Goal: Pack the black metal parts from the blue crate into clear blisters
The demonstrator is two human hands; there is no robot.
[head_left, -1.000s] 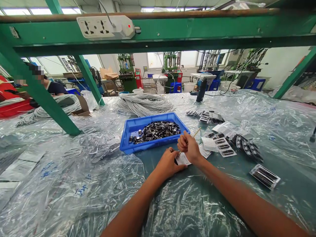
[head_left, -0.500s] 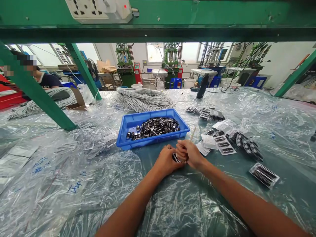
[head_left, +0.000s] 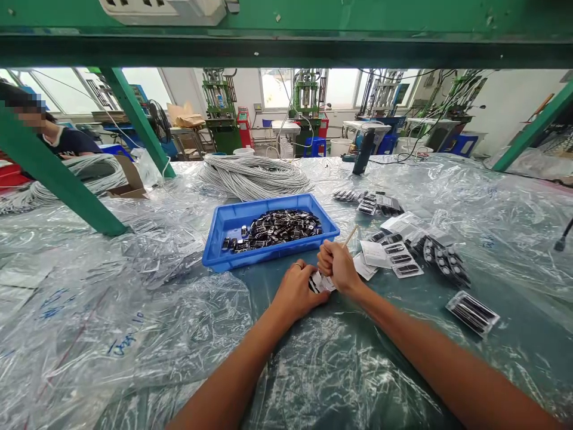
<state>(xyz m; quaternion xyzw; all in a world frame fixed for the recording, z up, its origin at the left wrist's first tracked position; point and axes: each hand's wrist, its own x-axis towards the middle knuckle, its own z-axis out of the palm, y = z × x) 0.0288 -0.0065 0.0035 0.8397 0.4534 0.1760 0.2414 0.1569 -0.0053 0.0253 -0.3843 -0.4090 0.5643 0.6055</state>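
Note:
My left hand is closed around the left side of a small black-and-white package on the plastic-covered table. Wrapped round a thin pale stick, my right hand is just to the right of the package, its fist against or close over it. The stick's upper end points up and right; its lower end is hidden. Beyond my hands, a blue tray holds a heap of small black pieces with shiny parts.
Flat packs of black pieces lie to the right, with another pack nearer me. Coiled grey cable lies behind the tray. Green posts slant at the left, and a person is beyond them.
My right fist has lifted slightly off the package, showing more of its white surface. My left hand still holds it. The whole view has shifted a little.

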